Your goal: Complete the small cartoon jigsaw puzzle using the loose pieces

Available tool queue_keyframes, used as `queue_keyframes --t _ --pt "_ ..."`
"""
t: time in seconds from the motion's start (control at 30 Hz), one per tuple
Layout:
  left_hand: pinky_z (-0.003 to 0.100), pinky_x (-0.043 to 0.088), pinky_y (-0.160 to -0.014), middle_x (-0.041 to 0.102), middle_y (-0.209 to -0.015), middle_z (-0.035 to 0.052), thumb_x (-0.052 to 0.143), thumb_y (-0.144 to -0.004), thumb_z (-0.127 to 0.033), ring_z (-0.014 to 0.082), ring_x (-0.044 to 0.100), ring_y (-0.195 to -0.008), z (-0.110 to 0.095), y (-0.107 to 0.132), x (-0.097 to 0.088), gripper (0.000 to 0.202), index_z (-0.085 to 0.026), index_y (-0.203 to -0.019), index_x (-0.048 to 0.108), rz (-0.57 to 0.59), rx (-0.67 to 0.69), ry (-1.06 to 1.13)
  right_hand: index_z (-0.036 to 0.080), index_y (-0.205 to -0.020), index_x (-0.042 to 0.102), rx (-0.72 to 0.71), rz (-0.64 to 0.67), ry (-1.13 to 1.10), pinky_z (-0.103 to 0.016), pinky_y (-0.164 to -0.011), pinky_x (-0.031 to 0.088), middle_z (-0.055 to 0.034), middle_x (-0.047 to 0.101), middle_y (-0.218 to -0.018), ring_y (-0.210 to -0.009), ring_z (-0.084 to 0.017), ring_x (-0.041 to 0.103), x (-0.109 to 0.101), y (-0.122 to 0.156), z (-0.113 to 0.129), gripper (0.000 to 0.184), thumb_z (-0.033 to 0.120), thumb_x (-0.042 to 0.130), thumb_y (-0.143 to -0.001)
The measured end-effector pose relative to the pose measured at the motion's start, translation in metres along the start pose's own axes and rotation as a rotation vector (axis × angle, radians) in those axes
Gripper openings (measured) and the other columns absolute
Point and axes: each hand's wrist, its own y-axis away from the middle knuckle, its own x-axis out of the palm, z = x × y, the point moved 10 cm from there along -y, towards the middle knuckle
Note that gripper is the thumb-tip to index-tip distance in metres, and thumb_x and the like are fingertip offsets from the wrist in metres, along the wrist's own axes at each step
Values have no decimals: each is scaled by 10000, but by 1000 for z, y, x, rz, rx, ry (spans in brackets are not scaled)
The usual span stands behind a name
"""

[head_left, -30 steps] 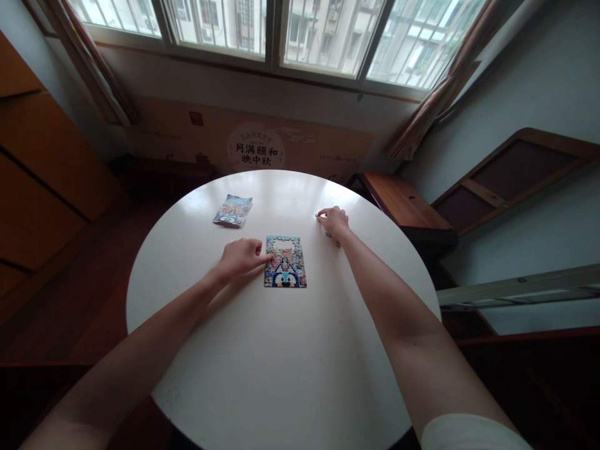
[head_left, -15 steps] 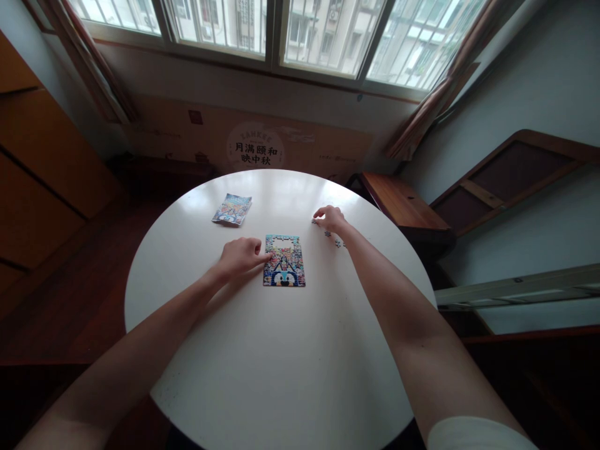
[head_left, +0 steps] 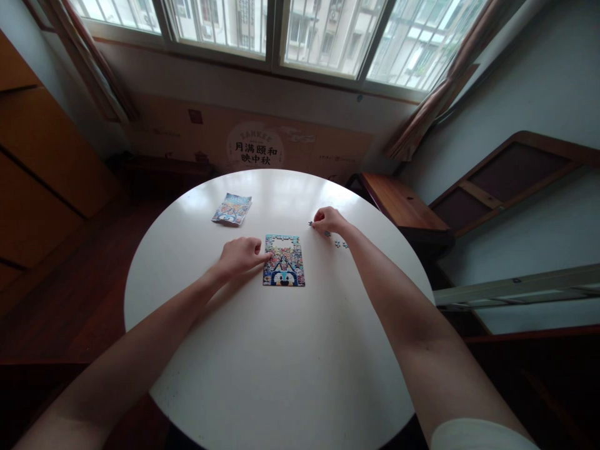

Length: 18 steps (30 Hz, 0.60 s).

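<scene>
The puzzle (head_left: 284, 261) is lying flat in the middle of the table, its long side running from near to far, with the blue face at the near end. The left hand (head_left: 239, 256) is curling its fingers, tips touching the puzzle's left edge. The right hand (head_left: 329, 220) is pinching a tiny piece (head_left: 310, 223) just past the puzzle's far right corner. A picture card (head_left: 232, 209) is sitting far left, and loose pieces (head_left: 340, 243) are lying by the right wrist. The round white table (head_left: 281, 362) is standing under a big window (head_left: 281, 31)
</scene>
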Motion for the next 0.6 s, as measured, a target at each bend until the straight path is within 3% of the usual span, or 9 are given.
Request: queue_keyframes --t 0.13,0.27,0.4,0.6 --pt "287 241 -560 649 -706 41 505 -769 -707 182 545 -632 -1 1 -1 507 -211 -687 569 0 -2 7 124 -1042 746 -143 -28 -139 -225 -630 464 -46 696 -771 -666 -121 596 -1 7 25 277 101 658 -781" --pt "289 241 -562 650 -702 37 506 -769 -707 184 547 -632 -1 1 -1 508 -211 -682 574 -7 8 14 119 -935 758 -189 33 -357 -251 -628 489 -66 699 -787 -649 -128 618 13 22 55 205 81 613 -796" --pt "292 244 -560 650 -697 34 504 -773 -702 183 548 -629 -1 1 -1 503 -213 -683 580 -13 18 12 102 -802 733 -180 95 -539 -267 -678 522 -85 711 -754 -696 -148 655 33 40 80 106 53 703 -713" --pt "288 241 -550 666 -711 38 495 -773 -709 183 558 -636 -1 0 -2 509 -213 -689 575 -5 16 -3 117 -761 738 -159 83 -526 -252 -609 500 -76 721 -734 -659 -147 644 54 56 94 57 125 742 -704"
